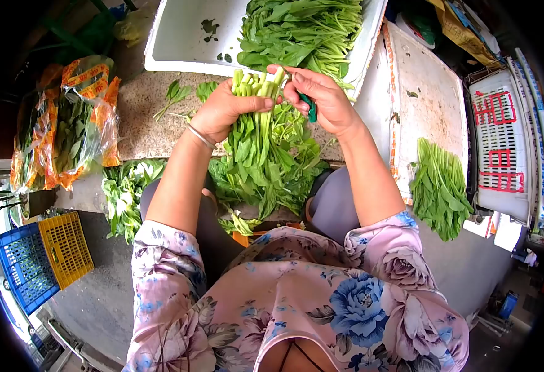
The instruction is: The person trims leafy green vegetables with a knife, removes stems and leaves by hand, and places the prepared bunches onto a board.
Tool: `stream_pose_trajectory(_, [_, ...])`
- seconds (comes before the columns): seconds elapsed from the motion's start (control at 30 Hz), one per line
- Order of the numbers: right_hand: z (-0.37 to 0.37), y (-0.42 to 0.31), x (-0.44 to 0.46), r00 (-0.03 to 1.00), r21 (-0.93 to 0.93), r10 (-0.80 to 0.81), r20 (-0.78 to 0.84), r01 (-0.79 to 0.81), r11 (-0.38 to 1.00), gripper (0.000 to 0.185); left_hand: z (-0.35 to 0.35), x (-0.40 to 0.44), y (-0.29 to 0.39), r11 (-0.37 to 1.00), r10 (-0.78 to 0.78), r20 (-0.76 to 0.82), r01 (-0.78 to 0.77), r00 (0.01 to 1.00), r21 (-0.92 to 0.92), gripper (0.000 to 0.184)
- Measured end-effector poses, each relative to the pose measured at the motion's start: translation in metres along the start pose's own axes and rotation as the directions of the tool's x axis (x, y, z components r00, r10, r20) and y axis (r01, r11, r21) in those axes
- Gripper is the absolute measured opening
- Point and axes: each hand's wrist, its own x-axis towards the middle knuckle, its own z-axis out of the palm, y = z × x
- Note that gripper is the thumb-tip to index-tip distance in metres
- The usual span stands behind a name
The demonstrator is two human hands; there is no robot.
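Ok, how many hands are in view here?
2: the left hand grips a bunch of greens; the right hand, beside its stem ends, holds a green object. No others show.

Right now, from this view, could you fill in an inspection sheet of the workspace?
Surface: speckled slab with loose leaves on it.
Job's things: bunch of greens, leaves hanging; white box with more greens.
Clutter: leaf scraps in the box; a pile of greens at the white panel's near edge.
Hands: left hand grips the bunch; right hand holds a green tool, fingers at the stem ends.
Cables: nothing seen.
Surroundings: orange-printed bags, blue crate, yellow crate, all to the left.
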Motion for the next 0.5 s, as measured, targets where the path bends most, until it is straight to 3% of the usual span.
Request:
stream_pose_trajectory(0.07, [0.0021, -0.0011, 0.0005, 1.0, -0.097, -0.012, -0.014, 0.011, 0.995, 0.038, 0.0019, -0.0015, 0.0027, 1.0, -0.005, 0.023, 0.006, 1.0, -0.027, 0.039])
stream_pose_trajectory(0.3, [-0.0029, 0.004, 0.0028, 0.998, -0.058, 0.047, -0.045, -0.05, 0.997, 0.035, 0.004, -0.0063, 0.0082, 0.999, 0.001, 0.06, 0.001, 0.998, -0.041, 0.043])
stream_pose_trajectory(0.37, [-0.0024, 0.0031, 0.0044, 0.99, -0.209, 0.065, -0.128, -0.091, 0.974, 0.037, 0.0009, -0.0036, 0.0056, 0.999, -0.046, 0.05, 0.047, 0.998, -0.011, 0.042])
stream_pose_trajectory(0.5, [-0.0035, 0.0084, 0.0064, 0.965, -0.228, 0.104, -0.242, -0.161, 0.96, 0.04, -0.0008, -0.0024, 0.0033, 0.999, -0.05, 0.033, 0.051, 0.998, -0.019, 0.042])
